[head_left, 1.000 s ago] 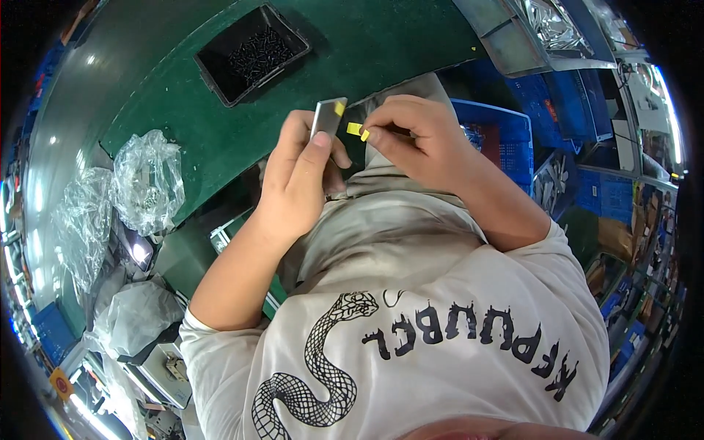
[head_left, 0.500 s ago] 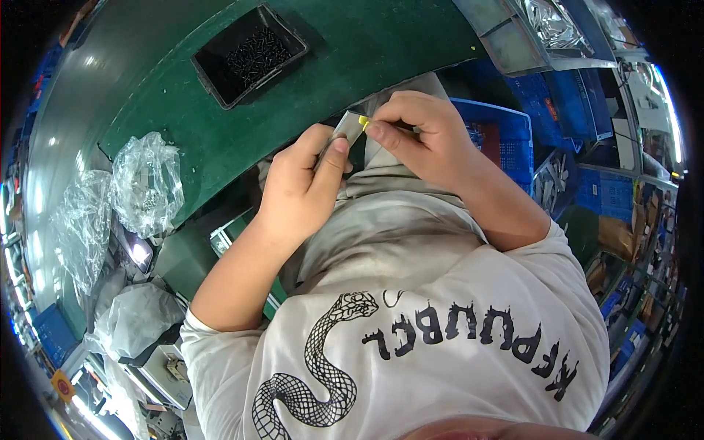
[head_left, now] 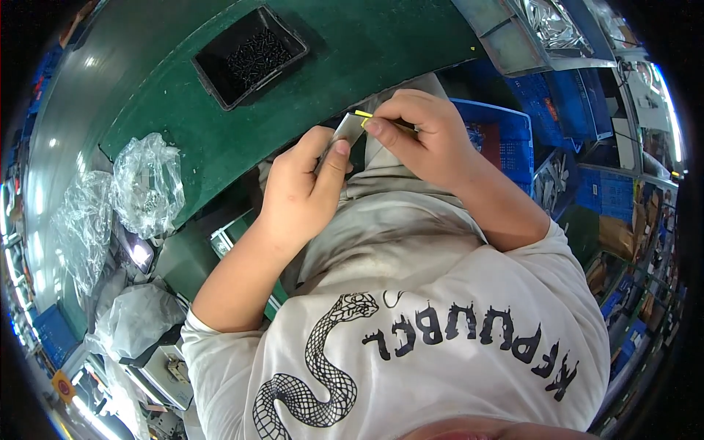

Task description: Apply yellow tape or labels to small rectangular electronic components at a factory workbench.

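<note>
My left hand (head_left: 304, 180) is closed round a flat silver-grey metal piece (head_left: 349, 126), its thumb lying along the near face. The piece's upper end sticks out past the fingers. At that end, my right hand (head_left: 422, 136) pinches a small bright yellow strip (head_left: 363, 114) between thumb and forefinger. The strip meets the metal piece's upper corner; whether it is fixed there I cannot tell. Both hands are over my lap, in front of the green bench's near edge. The lower part of the metal piece is hidden by my left fingers.
On the green bench (head_left: 352, 51) stands a black bin (head_left: 213, 86) holding many small black parts. Clear plastic bags (head_left: 147, 183) lie at the left. A blue crate (head_left: 519, 139) sits beside my right forearm. Grey trays (head_left: 506, 44) stand at the far right.
More of the yellow strip shows now, straighter and stretching between the metal piece's end and my right fingertips. Both hands have hardly moved.
</note>
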The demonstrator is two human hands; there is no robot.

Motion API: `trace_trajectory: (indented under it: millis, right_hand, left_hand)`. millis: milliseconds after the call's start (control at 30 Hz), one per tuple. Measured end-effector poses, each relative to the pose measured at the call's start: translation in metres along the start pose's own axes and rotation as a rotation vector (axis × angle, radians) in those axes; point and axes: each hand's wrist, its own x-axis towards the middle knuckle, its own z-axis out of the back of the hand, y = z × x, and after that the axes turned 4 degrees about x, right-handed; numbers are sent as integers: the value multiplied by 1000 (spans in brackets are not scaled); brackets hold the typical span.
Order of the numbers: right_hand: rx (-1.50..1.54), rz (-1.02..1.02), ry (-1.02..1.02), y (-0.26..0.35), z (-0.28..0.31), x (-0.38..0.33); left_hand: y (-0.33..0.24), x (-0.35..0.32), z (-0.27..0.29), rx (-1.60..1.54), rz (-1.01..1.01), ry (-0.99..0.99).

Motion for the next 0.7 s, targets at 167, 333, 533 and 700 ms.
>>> trace_trajectory:
  millis: [167, 333, 533, 700]
  right_hand:
    - [-45, -47, -15, 2, -5, 2]
    - [21, -201, 1, 4, -5, 3]
    - [-118, 79, -3, -3, 0, -1]
    - [-225, 94, 56, 1, 8, -3]
  left_hand:
    - [-1, -1, -3, 101, -30, -3]
    - [3, 2, -3, 19, 73, 19]
    - [-8, 7, 0, -175, 212, 15]
    - [-8, 8, 0, -122, 180, -31]
